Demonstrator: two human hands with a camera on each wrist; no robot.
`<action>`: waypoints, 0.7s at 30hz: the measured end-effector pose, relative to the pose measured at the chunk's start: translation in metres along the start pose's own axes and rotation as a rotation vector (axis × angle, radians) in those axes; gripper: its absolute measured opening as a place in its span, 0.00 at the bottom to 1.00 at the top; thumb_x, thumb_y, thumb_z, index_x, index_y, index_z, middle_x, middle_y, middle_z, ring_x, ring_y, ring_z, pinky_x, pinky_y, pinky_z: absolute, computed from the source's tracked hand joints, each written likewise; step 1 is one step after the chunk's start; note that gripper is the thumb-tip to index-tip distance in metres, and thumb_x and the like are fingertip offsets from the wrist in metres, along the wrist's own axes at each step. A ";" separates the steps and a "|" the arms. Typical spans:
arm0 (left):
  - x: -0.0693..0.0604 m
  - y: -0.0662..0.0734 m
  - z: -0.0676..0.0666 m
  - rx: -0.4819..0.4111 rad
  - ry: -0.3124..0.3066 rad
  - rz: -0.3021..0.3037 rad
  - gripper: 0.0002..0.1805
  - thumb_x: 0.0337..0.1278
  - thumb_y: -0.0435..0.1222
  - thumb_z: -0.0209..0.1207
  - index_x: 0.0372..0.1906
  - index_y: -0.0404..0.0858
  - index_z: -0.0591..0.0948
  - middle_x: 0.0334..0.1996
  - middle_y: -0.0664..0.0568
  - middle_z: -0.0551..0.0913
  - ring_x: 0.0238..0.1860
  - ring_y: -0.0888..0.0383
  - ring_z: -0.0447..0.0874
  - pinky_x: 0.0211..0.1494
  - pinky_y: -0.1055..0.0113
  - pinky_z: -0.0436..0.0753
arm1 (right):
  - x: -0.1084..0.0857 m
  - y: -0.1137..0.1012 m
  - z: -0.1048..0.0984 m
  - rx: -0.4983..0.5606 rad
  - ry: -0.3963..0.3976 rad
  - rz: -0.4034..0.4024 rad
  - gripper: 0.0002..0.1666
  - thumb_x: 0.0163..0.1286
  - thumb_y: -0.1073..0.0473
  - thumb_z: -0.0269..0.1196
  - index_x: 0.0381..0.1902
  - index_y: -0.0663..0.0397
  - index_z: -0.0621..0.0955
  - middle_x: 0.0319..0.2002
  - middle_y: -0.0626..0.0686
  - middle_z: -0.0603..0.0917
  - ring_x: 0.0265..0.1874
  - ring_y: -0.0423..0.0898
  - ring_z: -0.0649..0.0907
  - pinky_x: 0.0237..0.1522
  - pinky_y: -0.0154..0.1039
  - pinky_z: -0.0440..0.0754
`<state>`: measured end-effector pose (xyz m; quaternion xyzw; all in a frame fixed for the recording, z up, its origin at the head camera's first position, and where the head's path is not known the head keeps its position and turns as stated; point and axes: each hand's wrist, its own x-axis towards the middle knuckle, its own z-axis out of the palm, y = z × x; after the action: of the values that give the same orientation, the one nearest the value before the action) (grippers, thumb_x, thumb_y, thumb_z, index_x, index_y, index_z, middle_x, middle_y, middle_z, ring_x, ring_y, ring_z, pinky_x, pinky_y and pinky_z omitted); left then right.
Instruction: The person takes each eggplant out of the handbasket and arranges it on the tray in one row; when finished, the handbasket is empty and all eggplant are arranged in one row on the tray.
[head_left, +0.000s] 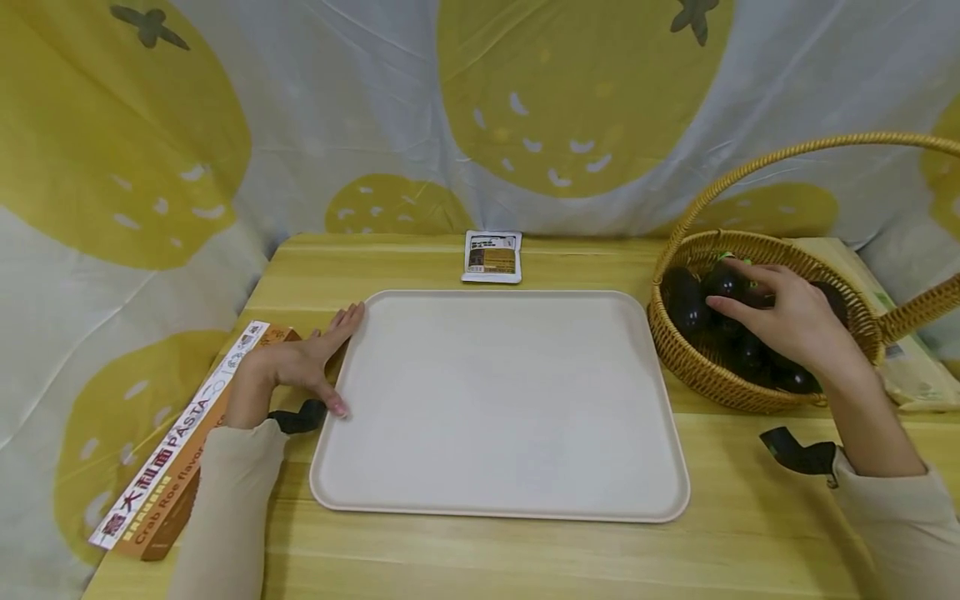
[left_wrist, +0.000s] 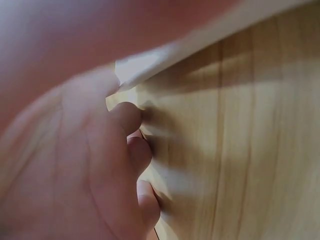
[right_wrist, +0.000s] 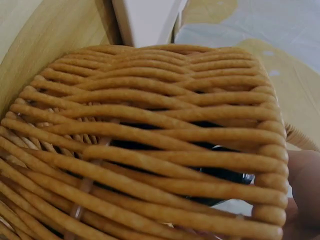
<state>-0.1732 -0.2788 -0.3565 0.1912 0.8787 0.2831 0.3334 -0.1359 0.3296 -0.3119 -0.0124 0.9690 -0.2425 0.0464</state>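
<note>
My left hand (head_left: 303, 362) rests at the left edge of a white rectangular tray (head_left: 495, 408). Its fingers are spread, with the thumb over the rim. In the left wrist view the fingertips (left_wrist: 131, 117) touch the wooden table beside the tray. At the right, my right hand (head_left: 798, 321) reaches into a woven basket (head_left: 686, 379). Thumb and fingers curve round a dark, glossy, rounded fruit or vegetable (head_left: 724, 282), whose exact kind I cannot tell. Several similar dark pieces (head_left: 684, 304) lie around it. The right wrist view mostly shows the basket's weave (right_wrist: 150, 135), hiding the fingertips.
An orange pasta box (head_left: 176, 454) lies slanted at the left, under my left forearm. A small white packet (head_left: 491, 257) lies behind the tray. The basket's tall handle (head_left: 757, 162) arches above it. A pale bag (head_left: 918, 371) lies behind the basket, at the right.
</note>
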 end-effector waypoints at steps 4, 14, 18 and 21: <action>0.000 0.002 0.000 -0.015 -0.005 -0.009 0.87 0.32 0.43 0.85 0.82 0.40 0.24 0.80 0.33 0.16 0.80 0.28 0.15 0.75 0.23 0.30 | 0.001 0.001 0.001 -0.031 0.005 -0.026 0.47 0.77 0.35 0.58 0.82 0.53 0.60 0.68 0.76 0.68 0.57 0.72 0.75 0.45 0.68 0.74; 0.002 0.001 -0.001 -0.046 -0.015 -0.019 0.88 0.32 0.41 0.85 0.81 0.40 0.23 0.80 0.35 0.15 0.80 0.33 0.12 0.76 0.26 0.27 | 0.000 0.011 0.001 -0.066 0.022 -0.095 0.43 0.78 0.42 0.60 0.82 0.51 0.61 0.76 0.75 0.63 0.63 0.77 0.71 0.52 0.75 0.71; 0.002 0.002 0.000 -0.056 -0.014 -0.027 0.88 0.32 0.41 0.85 0.81 0.41 0.22 0.80 0.36 0.14 0.80 0.33 0.12 0.76 0.25 0.27 | -0.002 0.013 0.002 -0.079 0.092 -0.173 0.39 0.78 0.47 0.62 0.80 0.54 0.65 0.73 0.75 0.67 0.62 0.79 0.72 0.53 0.75 0.71; 0.002 0.003 -0.001 -0.056 -0.009 -0.036 0.88 0.31 0.40 0.85 0.81 0.42 0.22 0.79 0.36 0.14 0.79 0.30 0.12 0.75 0.24 0.27 | -0.005 0.014 0.000 -0.083 0.146 -0.235 0.37 0.77 0.52 0.63 0.78 0.57 0.66 0.71 0.76 0.70 0.60 0.80 0.74 0.52 0.73 0.73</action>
<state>-0.1747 -0.2752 -0.3550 0.1671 0.8722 0.3007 0.3479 -0.1308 0.3421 -0.3182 -0.1099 0.9708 -0.2064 -0.0534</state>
